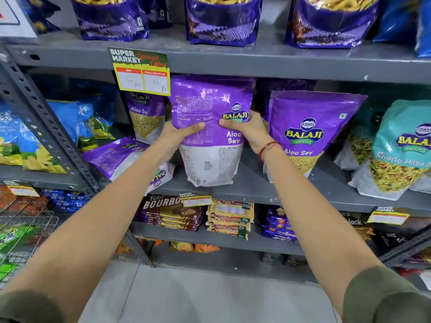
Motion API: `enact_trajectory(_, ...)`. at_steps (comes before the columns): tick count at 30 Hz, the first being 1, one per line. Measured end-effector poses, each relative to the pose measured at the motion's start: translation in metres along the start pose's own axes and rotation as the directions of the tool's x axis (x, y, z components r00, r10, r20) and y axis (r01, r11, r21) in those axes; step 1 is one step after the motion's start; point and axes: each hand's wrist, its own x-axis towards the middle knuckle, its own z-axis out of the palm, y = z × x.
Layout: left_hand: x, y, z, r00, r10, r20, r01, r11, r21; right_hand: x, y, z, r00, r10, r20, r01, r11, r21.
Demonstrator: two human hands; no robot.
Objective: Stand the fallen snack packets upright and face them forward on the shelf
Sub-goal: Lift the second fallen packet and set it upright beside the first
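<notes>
I hold a purple Aloo Sev packet [210, 141] upright at the front of the middle shelf [256, 192], its printed back side toward me. My left hand [179, 134] grips its left edge and my right hand [245, 129] grips its right edge. Another purple Aloo Sev packet [116, 157] lies fallen on the shelf to the left, partly under my left forearm. A third one [145, 117] stands behind it, facing forward. To the right, one more Aloo Sev packet [307, 134] stands upright and faces forward.
Teal Khatta Mitha packets [396, 150] stand at the right, blue packets [77, 122] at the left past a grey upright post [39, 122]. A yellow price tag [142, 73] hangs from the upper shelf, where purple packets [221, 22] stand. Biscuit packs [172, 215] fill the lower shelf.
</notes>
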Motion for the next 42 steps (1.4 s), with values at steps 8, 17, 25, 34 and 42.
enact_trajectory(8, 0.045, 0.032, -0.008, 0.986, 0.124, -0.111, -0.125, 0.992, 0.002, 0.011, -0.003, -0.014, 0.971, -0.095, -0.218, 0.112, 0.992, 0.066)
enact_trajectory(17, 0.002, -0.006, 0.018, 0.857, 0.207, -0.472, -0.215, 0.976, 0.038, 0.004, 0.027, -0.022, 0.97, -0.004, -0.243, 0.043, 0.987, 0.154)
enact_trajectory(25, -0.086, -0.127, 0.098, 0.947, 0.033, -0.319, 0.105, 0.907, 0.408, -0.025, 0.065, -0.009, 0.976, 0.043, -0.212, -0.066, 0.992, -0.104)
enact_trajectory(34, -0.044, -0.127, 0.095, 0.978, -0.048, -0.201, 0.134, 0.89, 0.436, -0.061, 0.046, 0.046, 0.929, -0.103, -0.357, -0.193, 0.687, -0.701)
enact_trajectory(42, 0.025, -0.11, 0.008, 0.968, -0.226, 0.105, 0.105, 0.752, 0.65, -0.044, 0.063, -0.005, 0.892, -0.148, -0.427, -0.081, 0.877, -0.473)
